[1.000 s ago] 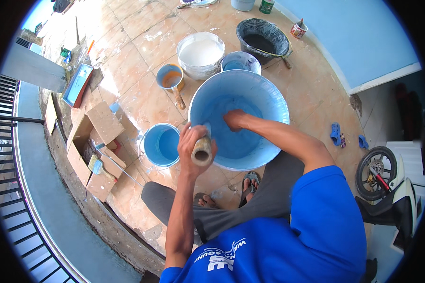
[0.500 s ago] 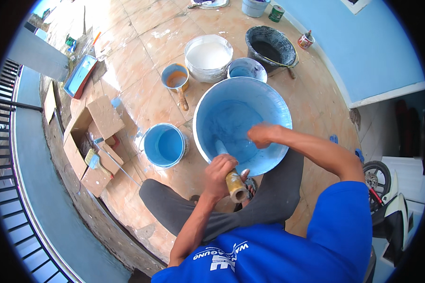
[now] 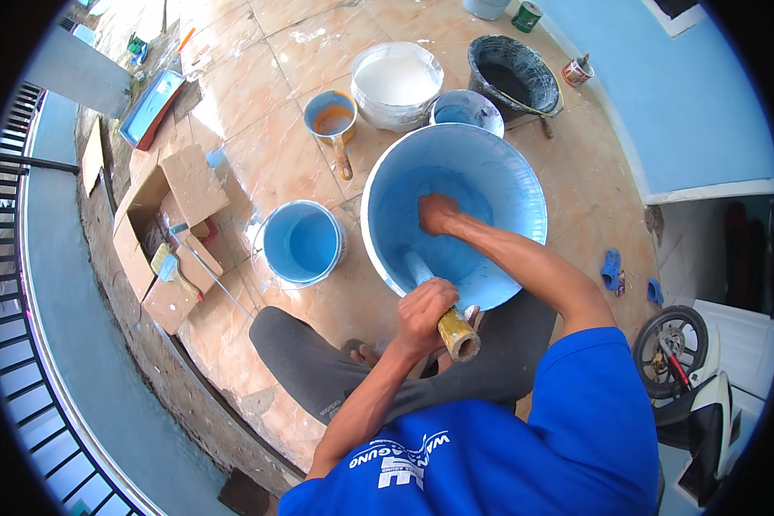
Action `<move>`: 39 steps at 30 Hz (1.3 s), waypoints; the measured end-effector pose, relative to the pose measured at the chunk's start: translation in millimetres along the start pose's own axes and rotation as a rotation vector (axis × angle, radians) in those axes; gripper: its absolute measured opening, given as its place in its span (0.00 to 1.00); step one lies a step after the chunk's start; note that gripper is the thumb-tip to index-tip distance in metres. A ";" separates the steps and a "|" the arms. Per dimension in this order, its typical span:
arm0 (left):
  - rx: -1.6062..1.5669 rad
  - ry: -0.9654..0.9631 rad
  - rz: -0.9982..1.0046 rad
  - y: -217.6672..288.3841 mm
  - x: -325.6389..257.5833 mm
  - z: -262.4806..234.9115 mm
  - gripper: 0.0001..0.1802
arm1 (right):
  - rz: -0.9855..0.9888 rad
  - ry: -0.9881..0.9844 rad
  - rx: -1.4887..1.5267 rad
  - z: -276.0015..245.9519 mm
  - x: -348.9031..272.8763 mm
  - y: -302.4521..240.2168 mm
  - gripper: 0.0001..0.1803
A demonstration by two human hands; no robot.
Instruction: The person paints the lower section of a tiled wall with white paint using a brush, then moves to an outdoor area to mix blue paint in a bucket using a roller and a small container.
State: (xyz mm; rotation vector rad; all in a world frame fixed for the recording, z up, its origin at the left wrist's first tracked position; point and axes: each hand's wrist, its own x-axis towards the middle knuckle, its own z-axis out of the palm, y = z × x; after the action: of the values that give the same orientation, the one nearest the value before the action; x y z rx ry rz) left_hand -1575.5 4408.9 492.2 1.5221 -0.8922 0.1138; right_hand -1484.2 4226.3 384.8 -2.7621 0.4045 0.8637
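A large bucket (image 3: 503,193), its inside coated with light blue paint, is between my knees and tipped towards me. My left hand (image 3: 427,314) is wrapped round a thick hollow bamboo stick (image 3: 458,334). The stick's blue-stained far part reaches into the bucket, while its open yellowish end points back at me. Down inside the bucket, my right hand (image 3: 439,214) is closed in a fist near the far left part of the wall. Whatever its fingers may hold is hidden.
To the left stands a smaller bucket of blue paint (image 3: 304,245). Beyond are a dipper (image 3: 332,120), a white paint tub (image 3: 397,82), a small bucket (image 3: 482,112) and a black basin (image 3: 514,82). A cardboard box (image 3: 185,193) with a brush (image 3: 165,262) lies left; blue clogs (image 3: 611,268) lie right.
My right hand has moved left and farther across inside the bucket. The left hand keeps its hold on the bamboo stick. The whole view has shifted slightly.
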 end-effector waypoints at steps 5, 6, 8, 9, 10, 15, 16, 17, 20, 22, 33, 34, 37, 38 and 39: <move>0.001 0.025 0.051 -5.9 -0.7 4.3 0.17 | -0.283 -0.169 -0.028 10.4 7.7 -10.7 0.14; -0.009 0.028 0.049 -5.8 -0.1 5.4 0.16 | -0.355 -0.206 -0.022 11.7 9.0 -9.5 0.14; -0.023 0.039 0.057 -5.5 1.2 7.8 0.16 | -0.461 -0.301 -0.088 16.2 11.1 -10.7 0.15; -0.024 0.049 0.065 -5.7 2.8 7.6 0.16 | -0.519 -0.346 -0.126 12.3 10.7 -13.3 0.15; -0.017 0.049 0.070 -6.2 2.9 7.6 0.16 | -0.511 -0.355 -0.109 9.6 6.3 -12.7 0.14; -0.009 0.049 0.066 -8.4 0.0 6.7 0.16 | -0.505 -0.232 -0.017 -71.5 -50.5 0.0 0.11; -0.007 0.050 0.065 -8.7 -0.7 6.8 0.15 | -0.507 -0.187 -0.066 -88.9 -60.4 1.8 0.10; -0.001 0.050 0.064 -9.7 -1.5 5.7 0.15 | -0.513 -0.141 -0.115 -103.8 -67.8 1.8 0.09; 0.007 0.048 0.051 -10.2 -2.7 2.7 0.15 | -0.525 0.032 -0.379 -103.2 -70.5 -3.7 0.07; -0.003 0.036 0.068 -9.2 -1.8 0.1 0.16 | -0.506 0.100 -0.512 -85.3 -59.2 -1.3 0.07; -0.046 0.047 0.235 -1.7 38.1 -17.6 0.20 | -0.386 -0.213 -0.542 9.5 -12.4 39.7 0.11; -0.053 0.070 0.250 -2.7 45.9 -20.1 0.20 | -0.389 -0.256 -0.494 10.6 -14.0 41.3 0.11; -0.073 0.064 0.204 -9.5 64.0 -22.0 0.20 | -0.366 -0.289 -0.195 22.4 -27.1 52.1 0.12; -0.058 0.055 0.188 -15.3 67.5 -23.9 0.20 | -0.377 -0.279 -0.127 24.8 -29.7 52.6 0.12; -0.068 0.018 0.163 -22.7 69.8 -23.5 0.21 | -0.380 -0.271 -0.057 28.3 -34.3 56.5 0.13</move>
State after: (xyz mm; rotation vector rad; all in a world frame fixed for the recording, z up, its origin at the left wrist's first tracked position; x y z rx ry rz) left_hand -1504.0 4395.4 517.6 1.3827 -0.9952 0.2137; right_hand -1544.3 4188.1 375.0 -2.5894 -0.1894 1.1321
